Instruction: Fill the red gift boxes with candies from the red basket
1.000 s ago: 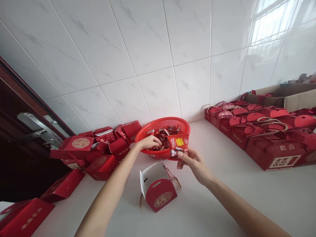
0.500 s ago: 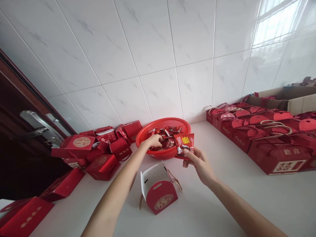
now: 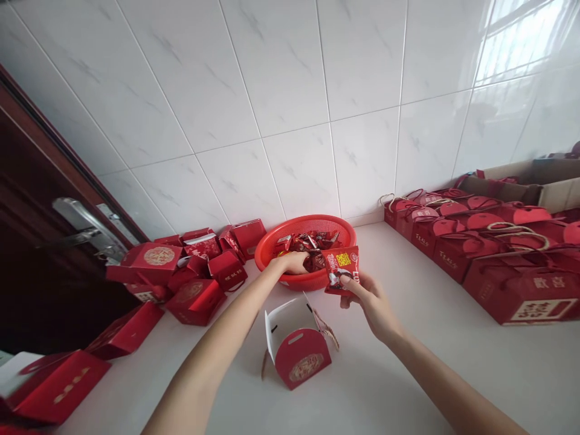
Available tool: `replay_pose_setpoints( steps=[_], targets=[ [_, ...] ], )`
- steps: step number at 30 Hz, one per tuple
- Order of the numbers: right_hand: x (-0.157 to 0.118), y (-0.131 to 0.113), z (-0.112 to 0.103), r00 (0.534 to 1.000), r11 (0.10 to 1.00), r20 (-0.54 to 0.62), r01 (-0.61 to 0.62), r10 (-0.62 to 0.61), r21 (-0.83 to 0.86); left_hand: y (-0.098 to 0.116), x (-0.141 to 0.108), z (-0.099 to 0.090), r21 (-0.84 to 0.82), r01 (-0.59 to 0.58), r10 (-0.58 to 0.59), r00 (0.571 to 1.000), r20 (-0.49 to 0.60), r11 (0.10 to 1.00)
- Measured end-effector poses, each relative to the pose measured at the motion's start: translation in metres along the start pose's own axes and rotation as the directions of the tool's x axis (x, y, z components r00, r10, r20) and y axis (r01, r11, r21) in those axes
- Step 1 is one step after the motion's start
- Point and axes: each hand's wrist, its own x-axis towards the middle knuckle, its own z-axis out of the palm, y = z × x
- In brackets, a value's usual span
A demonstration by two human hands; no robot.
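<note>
My left hand (image 3: 295,263) reaches into a red plastic basket (image 3: 272,238) of small wrapped snacks (image 3: 312,241); its fingers are hidden among the packets. My right hand (image 3: 365,297) pinches a red snack packet (image 3: 341,269) with yellow lettering, thumb on its front, at the basket's right front edge. Nearer to me stands a red gift box (image 3: 302,359) with its top open, a white inside, a round gold emblem on the front and a twisted rope handle (image 3: 327,329) on the right.
Red boxes (image 3: 193,299) lie piled at the left beside a dark door with a metal handle (image 3: 86,223). Rows of closed red boxes (image 3: 498,284) stand at the right, before a cardboard carton (image 3: 562,193). A tiled wall (image 3: 294,163) rises behind.
My left hand has shifted to the right and sunk deeper into the basket, hiding its fingers. The right hand keeps hold of its packet. The view has turned slightly left.
</note>
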Motion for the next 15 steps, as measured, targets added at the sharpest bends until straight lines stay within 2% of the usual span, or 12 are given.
replay_pose_setpoints(
  steps=[6,11,15],
  targets=[
    [0.000,0.000,0.002,1.000,1.000,-0.005,-0.003,0.002,-0.023,0.011,0.005,0.000,-0.056,0.017,-0.018,1.000,-0.004,0.998],
    [0.000,-0.001,0.001,1.000,0.999,-0.007,0.005,-0.005,-0.037,0.008,0.025,0.005,-0.165,0.074,-0.073,0.997,0.013,0.983],
    [0.000,-0.003,0.000,1.000,0.999,-0.010,0.009,-0.010,-0.054,0.005,0.030,0.008,-0.256,0.115,-0.115,0.993,0.018,0.960]
  ],
)
